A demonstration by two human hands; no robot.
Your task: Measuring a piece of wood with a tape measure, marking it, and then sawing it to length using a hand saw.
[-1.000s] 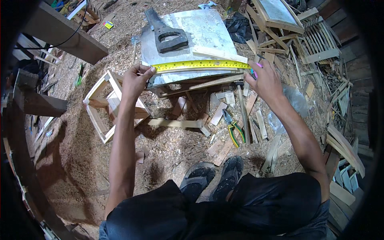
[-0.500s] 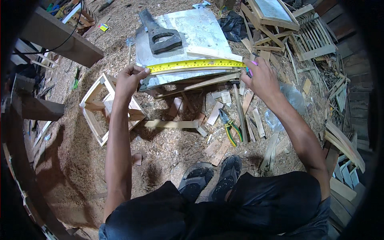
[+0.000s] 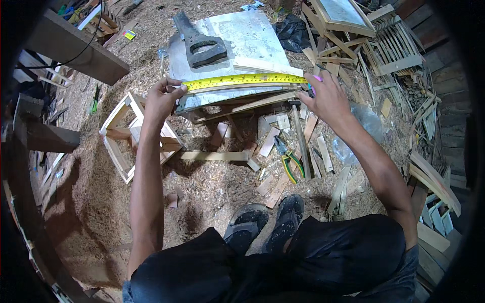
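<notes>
A yellow tape measure (image 3: 242, 80) is pulled out along a thin strip of wood (image 3: 237, 89) at the near edge of a pale, worn board top (image 3: 242, 38). My left hand (image 3: 165, 96) pinches the tape's left end between thumb and fingers. At its other end my right hand (image 3: 326, 96) is closed round the pink tape case, mostly hidden by the fingers. Just beyond the tape lies another pale wood strip (image 3: 268, 66). A handsaw (image 3: 201, 43) with a dark handle rests on the board top.
Left of the board stands a small wooden frame (image 3: 117, 144). Pliers with yellow-green handles (image 3: 289, 160), a hammer (image 3: 301, 136) and wood offcuts lie on the sawdust-covered floor. Framed pieces (image 3: 346, 17) are piled at the far right; a wooden post (image 3: 76, 48) juts in at left.
The whole view has shifted very slightly. Both hands still hold the tape stretched along the wood strip, with the same grips.
</notes>
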